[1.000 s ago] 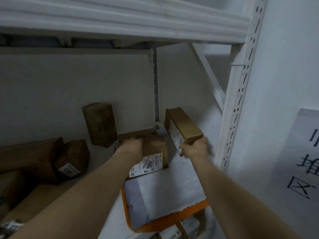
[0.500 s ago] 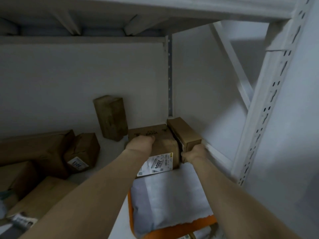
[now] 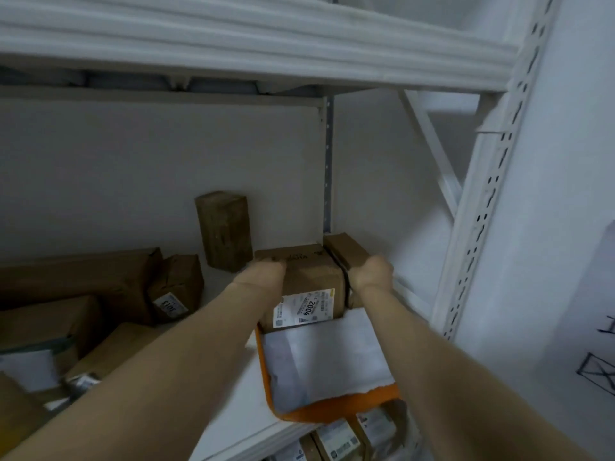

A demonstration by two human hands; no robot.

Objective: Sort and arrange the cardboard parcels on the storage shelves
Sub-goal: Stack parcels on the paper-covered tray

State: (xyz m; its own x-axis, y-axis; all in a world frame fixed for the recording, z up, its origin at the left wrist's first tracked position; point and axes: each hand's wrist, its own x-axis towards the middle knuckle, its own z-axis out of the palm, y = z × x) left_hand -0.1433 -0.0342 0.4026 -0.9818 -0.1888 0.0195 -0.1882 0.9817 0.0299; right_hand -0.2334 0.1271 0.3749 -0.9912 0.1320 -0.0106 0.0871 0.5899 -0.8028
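A brown cardboard parcel (image 3: 309,277) with a white label reading 2004 stands at the back right of the white shelf (image 3: 233,407). My left hand (image 3: 263,277) rests on its top left edge, fingers stretched forward. Pressed against the parcel's right side, in the shelf's back corner, is a narrower brown parcel (image 3: 344,249). My right hand (image 3: 371,272) grips the near end of this narrow parcel; its fingers are hidden behind it.
An orange and white mailer bag (image 3: 326,361) lies in front of the two parcels. An upright brown box (image 3: 224,231) leans on the back wall. Several brown parcels (image 3: 176,284) crowd the left. A perforated post (image 3: 482,194) stands on the right, with labelled parcels (image 3: 336,440) on the shelf below.
My right hand has brought the narrow parcel down from a tilted, raised position and set it against the right side of the 2004 parcel. My left hand has stayed on that parcel.
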